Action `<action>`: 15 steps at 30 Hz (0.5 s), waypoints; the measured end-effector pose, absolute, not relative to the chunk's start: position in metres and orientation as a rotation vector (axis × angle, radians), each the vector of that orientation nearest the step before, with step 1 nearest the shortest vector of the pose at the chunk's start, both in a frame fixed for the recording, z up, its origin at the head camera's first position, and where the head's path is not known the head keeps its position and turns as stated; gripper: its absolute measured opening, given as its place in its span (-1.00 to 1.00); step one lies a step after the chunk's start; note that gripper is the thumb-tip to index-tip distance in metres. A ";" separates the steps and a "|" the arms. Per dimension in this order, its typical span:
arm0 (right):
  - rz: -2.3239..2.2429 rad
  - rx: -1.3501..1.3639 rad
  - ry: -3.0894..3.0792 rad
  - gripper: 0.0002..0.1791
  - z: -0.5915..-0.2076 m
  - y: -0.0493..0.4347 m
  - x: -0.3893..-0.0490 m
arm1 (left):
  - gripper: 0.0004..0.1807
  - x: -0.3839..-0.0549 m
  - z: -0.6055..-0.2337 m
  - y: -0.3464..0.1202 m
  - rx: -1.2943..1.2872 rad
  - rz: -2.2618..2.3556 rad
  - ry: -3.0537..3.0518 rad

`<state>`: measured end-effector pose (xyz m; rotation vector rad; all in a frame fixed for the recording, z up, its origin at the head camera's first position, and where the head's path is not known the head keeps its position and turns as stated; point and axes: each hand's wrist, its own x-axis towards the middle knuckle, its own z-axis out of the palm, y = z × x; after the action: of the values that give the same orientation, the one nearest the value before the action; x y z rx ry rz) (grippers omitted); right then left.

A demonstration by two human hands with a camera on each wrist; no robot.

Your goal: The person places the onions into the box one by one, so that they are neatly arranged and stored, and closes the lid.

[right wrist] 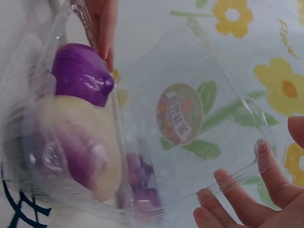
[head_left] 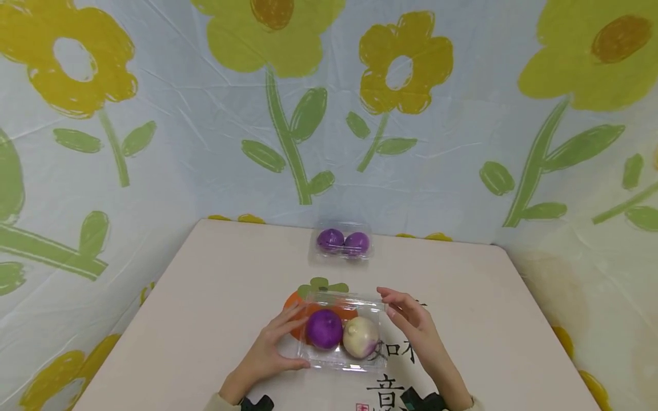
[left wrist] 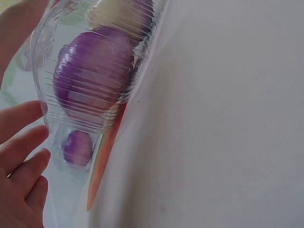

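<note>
A clear plastic clamshell box [head_left: 329,365] sits on the table before me with its lid [right wrist: 228,95] raised. Inside lie a purple onion [head_left: 324,329] on the left and a cream-and-purple round vegetable [head_left: 361,338] on the right. My left hand [head_left: 275,339] holds the box's left side, thumb by the front corner and fingers spread toward the back. The fingertips of my right hand [head_left: 413,325] touch the lid's edge, the index finger at a small round tab [right wrist: 261,147]; its thumb stands apart from the lid.
A second clear box [head_left: 341,257] with two purple onions stands at the table's far edge. Under the near box lies an orange shape with a green leafy top [head_left: 321,283]. Black writing [head_left: 385,391] marks the table [head_left: 205,319]. Flowered cloth [head_left: 205,114] hangs behind and at both sides.
</note>
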<state>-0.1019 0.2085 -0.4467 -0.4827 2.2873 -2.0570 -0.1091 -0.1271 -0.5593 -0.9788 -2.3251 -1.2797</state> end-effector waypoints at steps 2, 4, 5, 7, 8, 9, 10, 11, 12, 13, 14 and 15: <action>-2.081 -0.458 2.278 -0.79 -0.450 0.208 -0.099 | -0.15 -0.108 -0.558 -0.126 -0.960 -1.291 -2.322; -2.105 -0.463 2.257 -0.81 -0.455 0.208 -0.096 | -0.24 -0.105 -0.555 -0.126 -0.928 -1.330 -2.317; -2.116 -0.474 2.242 -0.81 -0.457 0.208 -0.095 | -0.30 -0.103 -0.554 -0.126 -0.904 -1.347 -2.306; -2.138 -0.495 2.220 -0.82 -0.461 0.209 -0.094 | -0.45 -0.101 -0.549 -0.125 -0.842 -1.401 -2.277; -2.150 -0.511 2.203 -0.82 -0.464 0.210 -0.093 | -0.50 -0.099 -0.546 -0.125 -0.795 -1.429 -2.271; -2.158 -0.530 2.189 -0.82 -0.466 0.211 -0.092 | -0.54 -0.098 -0.543 -0.124 -0.744 -1.473 -2.268; -2.161 -0.554 2.175 -0.81 -0.468 0.211 -0.091 | -0.58 -0.097 -0.539 -0.123 -0.681 -1.510 -2.268; -2.167 -0.569 2.159 -0.79 -0.470 0.212 -0.090 | -0.59 -0.096 -0.535 -0.121 -0.625 -1.542 -2.269; -2.170 -0.586 2.147 -0.76 -0.472 0.212 -0.089 | -0.60 -0.094 -0.530 -0.119 -0.568 -1.597 -2.272; -2.177 -0.600 2.132 -0.72 -0.473 0.212 -0.087 | -0.61 -0.093 -0.525 -0.117 -0.510 -1.657 -2.282; -2.182 -0.598 2.117 -0.67 -0.475 0.212 -0.086 | -0.61 -0.092 -0.520 -0.115 -0.456 -1.712 -2.292; -2.184 -0.599 2.109 -0.61 -0.476 0.212 -0.085 | -0.61 -0.091 -0.516 -0.112 -0.405 -1.769 -2.303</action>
<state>-0.0847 0.2120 -0.4761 -0.5985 2.1092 -2.1841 -0.0910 -0.1123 -0.5164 -0.4051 -2.3026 -1.7686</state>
